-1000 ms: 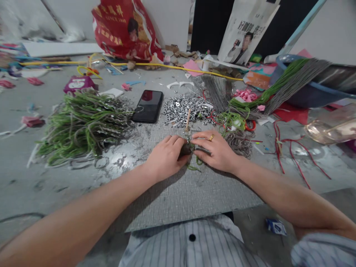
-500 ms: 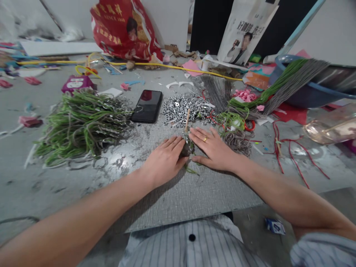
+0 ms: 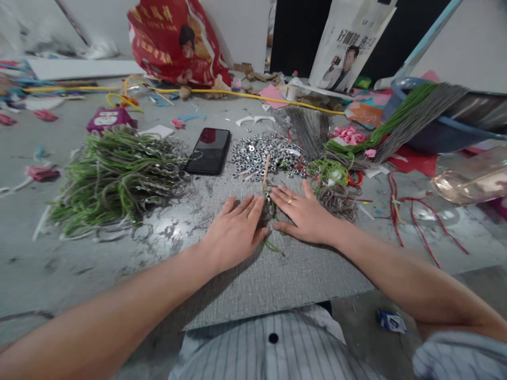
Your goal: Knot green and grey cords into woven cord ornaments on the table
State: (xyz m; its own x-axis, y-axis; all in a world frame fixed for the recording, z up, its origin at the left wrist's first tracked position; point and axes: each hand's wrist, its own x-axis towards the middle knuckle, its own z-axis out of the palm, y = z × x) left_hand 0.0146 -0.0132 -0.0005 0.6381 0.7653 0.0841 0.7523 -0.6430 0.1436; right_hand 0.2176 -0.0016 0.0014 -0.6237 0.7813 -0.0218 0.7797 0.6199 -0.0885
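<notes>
Your left hand (image 3: 236, 232) and right hand (image 3: 304, 215) spread flat, thumbs apart; steady the cord (image 3: 274, 247) evenly from both sides

The striped shirt (image 3: 233, 351) has a black button (image 3: 273, 338), the right hand (image 3: 303, 215) a gold ring (image 3: 290, 200).

Green cord (image 3: 273, 246), green-and-grey cord pile (image 3: 113, 179), yellow cable (image 3: 225, 93), grey-striped pale shirt (image 3: 233, 345)

A: Backdrop?
B: Plain white upright panel (image 3: 245, 31) behind centre; flat black panel (image 3: 295, 42) to its right.
A: Furniture?
B: Table with grey, woven-textured top (image 3: 317, 285), straight near edge.
A: Floor, light?
B: Dull grey floor (image 3: 366, 327), dim; pale glare on tabletop, left of centre.
</notes>
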